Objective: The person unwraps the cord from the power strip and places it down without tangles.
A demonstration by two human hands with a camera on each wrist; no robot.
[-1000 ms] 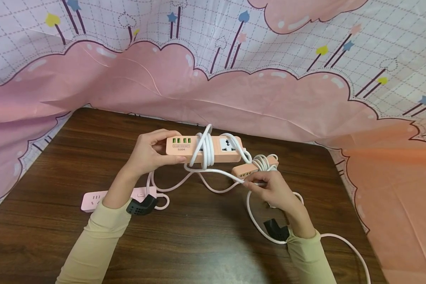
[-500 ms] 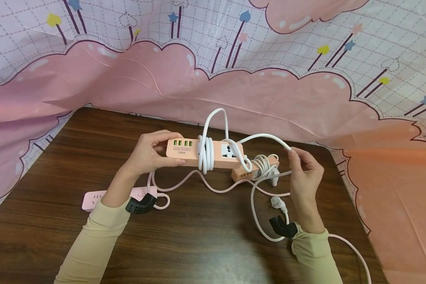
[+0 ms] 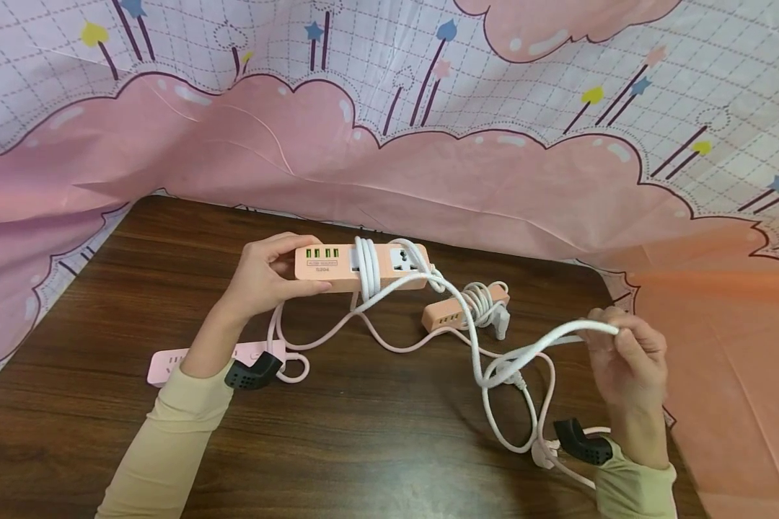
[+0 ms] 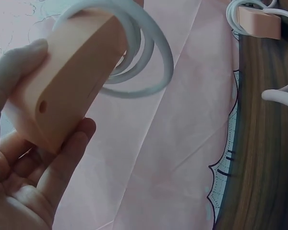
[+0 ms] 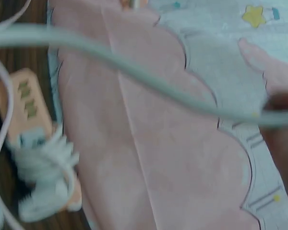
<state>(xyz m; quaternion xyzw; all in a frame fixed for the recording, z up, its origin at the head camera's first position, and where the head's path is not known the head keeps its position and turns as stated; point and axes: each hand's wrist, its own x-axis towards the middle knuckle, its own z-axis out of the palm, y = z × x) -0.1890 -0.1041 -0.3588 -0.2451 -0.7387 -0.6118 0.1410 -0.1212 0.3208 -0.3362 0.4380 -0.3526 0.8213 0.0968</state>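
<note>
An orange power strip [image 3: 327, 274] with green USB ports is held up off the table by my left hand [image 3: 264, 277], thumb on its front edge and fingers behind its left end. Several turns of white cord [image 3: 368, 267] still wrap its middle. From its right end the loose cord [image 3: 470, 328] sags and runs over to my right hand [image 3: 630, 360], which pinches it between thumb and fingers. In the left wrist view the left hand grips the strip's end [image 4: 62, 81]. The right wrist view shows the cord [image 5: 149, 81] blurred, stretching to the fingers at the right edge.
A second orange power strip [image 3: 443, 315], wound with its cord, lies behind on the table. At left a pink power strip [image 3: 169, 366] lies partly under the left forearm, its pink cord [image 3: 396, 349] trailing right. White plugs sit near the right side. A patterned curtain [image 3: 428, 173] hangs behind.
My right hand has moved right and, lately, down, drawing the cord out; a loop has come off the held strip. The left hand has stayed nearly in place, shifting slightly left.
</note>
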